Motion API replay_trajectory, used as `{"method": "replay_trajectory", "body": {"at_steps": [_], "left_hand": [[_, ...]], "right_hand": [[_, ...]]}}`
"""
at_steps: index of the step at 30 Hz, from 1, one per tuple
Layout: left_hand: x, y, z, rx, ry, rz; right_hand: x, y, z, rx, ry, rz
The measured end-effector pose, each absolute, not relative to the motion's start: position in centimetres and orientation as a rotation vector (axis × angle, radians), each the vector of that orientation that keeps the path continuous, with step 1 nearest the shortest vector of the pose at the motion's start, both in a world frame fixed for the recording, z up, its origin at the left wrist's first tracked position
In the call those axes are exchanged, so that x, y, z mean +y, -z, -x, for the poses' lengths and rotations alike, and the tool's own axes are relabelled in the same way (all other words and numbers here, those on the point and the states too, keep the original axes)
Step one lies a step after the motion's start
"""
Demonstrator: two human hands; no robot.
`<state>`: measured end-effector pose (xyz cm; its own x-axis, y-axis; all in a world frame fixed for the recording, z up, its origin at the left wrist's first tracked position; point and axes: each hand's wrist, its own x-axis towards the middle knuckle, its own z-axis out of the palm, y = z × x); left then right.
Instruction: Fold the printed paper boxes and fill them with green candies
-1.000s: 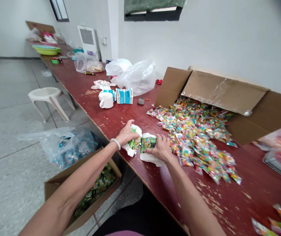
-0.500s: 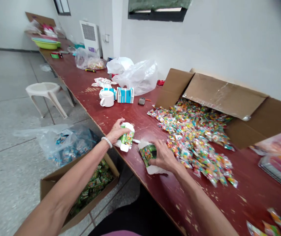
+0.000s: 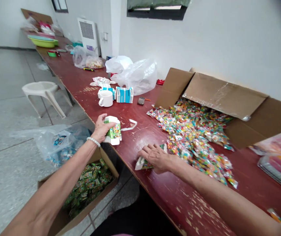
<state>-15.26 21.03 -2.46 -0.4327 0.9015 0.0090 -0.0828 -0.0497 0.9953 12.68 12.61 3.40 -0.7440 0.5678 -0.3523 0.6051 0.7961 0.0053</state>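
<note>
- Green-and-white carton point(image 3: 115, 132), printed with bright pictures, at the desk's near edge; the left hand point(image 3: 102, 129) pinches it, its grip closed on the carton, thumb across the printed face.
- A second carton point(image 3: 144, 165), also near that edge, under the right hand point(image 3: 155, 157). Fingers lie across its top; whether that grip is clamped cannot be told, as the palm hides much of it.
- Between the hands, a bent white strip point(image 3: 128, 128) on the red desk point(image 3: 128, 144).
- Just beyond the right hand, wrapped sweets point(image 3: 191, 141) spill from a cardboard box point(image 3: 224, 95) lying towards the wall. (A white mug point(image 3: 105, 98) stands beyond the left hand.)
- For steady handling, the left thumb would do best with light, even pressure, as the thin card looks easy to crease.
- The right palm should press flat and square, with the end flaps free of the fingers.
- Keeping both cartons a little inward from the near edge would likely guard against a drop.
</note>
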Motion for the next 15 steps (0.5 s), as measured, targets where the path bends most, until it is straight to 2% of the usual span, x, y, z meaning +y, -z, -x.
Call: {"method": "replay_trajectory", "body": {"at_steps": [9, 15], "left_hand": [[21.2, 3.4, 12.0, 1.319, -1.519, -0.768], [21.8, 3.8, 11.9, 1.236, -1.513, -0.721]], "right_hand": [[15.0, -3.2, -11.5, 2.595, 0.206, -0.825], [17.5, -3.3, -9.1, 2.43, -0.016, -0.829]]}}
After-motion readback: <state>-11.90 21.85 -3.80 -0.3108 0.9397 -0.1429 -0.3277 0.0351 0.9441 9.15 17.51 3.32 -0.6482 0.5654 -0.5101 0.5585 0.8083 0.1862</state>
